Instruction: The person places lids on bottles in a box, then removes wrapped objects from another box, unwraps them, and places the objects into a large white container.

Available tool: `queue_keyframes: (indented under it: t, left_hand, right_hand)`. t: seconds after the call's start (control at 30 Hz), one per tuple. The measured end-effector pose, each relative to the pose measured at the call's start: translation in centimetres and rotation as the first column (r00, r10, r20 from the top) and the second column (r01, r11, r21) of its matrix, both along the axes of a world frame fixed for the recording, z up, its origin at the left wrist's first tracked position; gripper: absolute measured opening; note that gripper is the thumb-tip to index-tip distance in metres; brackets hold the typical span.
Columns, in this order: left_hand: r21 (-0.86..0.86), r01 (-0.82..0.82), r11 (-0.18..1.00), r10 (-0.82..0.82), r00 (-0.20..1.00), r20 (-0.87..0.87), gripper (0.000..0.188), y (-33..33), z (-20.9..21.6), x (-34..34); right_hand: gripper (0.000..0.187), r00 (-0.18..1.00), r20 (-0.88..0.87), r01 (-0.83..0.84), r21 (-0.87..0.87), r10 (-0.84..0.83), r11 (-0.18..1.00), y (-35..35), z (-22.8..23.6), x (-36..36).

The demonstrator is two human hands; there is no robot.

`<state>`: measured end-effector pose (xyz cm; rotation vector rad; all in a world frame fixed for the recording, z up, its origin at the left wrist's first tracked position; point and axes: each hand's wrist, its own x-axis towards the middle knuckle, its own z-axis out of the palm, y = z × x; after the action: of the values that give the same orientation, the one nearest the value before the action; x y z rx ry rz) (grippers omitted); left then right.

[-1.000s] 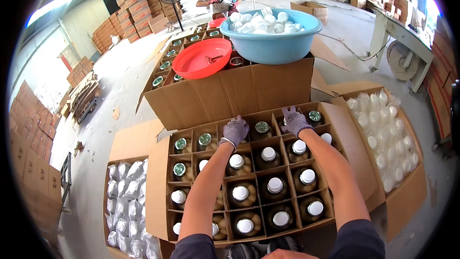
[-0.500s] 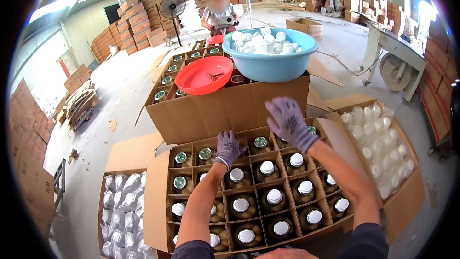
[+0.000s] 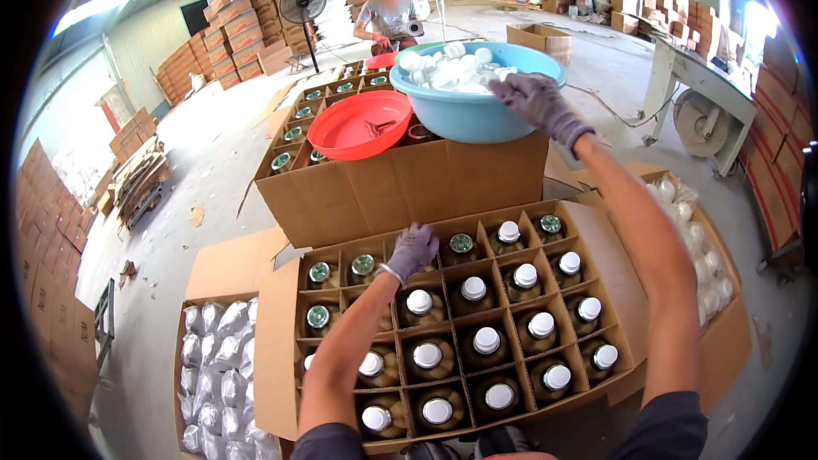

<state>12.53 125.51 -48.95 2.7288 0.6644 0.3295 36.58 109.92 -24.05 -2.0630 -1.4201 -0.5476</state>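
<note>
A divided carton (image 3: 274, 358) holds rows of dark glass bottles in cardboard cells. Most carry white caps (image 3: 486, 340); several at the back and left show green tops (image 3: 461, 244). My left hand (image 3: 414, 250), in a grey-purple glove, sits over a back-row cell with its fingers curled; whatever lies beneath them is hidden. My right hand (image 3: 544, 106), gloved alike, reaches over the right rim of a light-blue basin (image 3: 477, 119). Its fingers stretch toward the heap of loose white caps (image 3: 452, 68) inside. No cap shows clearly in that hand.
Another carton (image 3: 400, 196) behind supports the basin and a red bowl (image 3: 354, 129) with small red pieces. Boxes of wrapped silvery items (image 3: 213, 375) and white items (image 3: 703, 255) flank the front carton. Beyond sit a person (image 3: 388, 21), two fans and stacked cartons.
My right hand has moved from above the front carton up to the basin's caps, uncovering a white-capped bottle in the back row. My left hand stays over nearly the same cell.
</note>
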Motion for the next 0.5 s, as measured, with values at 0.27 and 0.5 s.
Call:
queue_keyframes:
  t: [0.27, 0.5]
  left_hand:
    - [0.481, 0.089, 0.872, -0.407, 0.679, 0.611, 0.028, 0.2, 24.3, 10.1]
    - [-0.582, 0.253, -0.773, 0.44, 0.875, -0.204, 0.036, 6.5, 28.6, 18.2]
  right_hand:
    - [0.073, 0.839, -0.544, -0.301, -0.425, 0.025, 0.854, 3.7, 4.1, 4.4]
    - [0.079, 0.918, -0.387, -0.181, -0.593, -0.081, 0.784, 7.9, 2.3, 8.6]
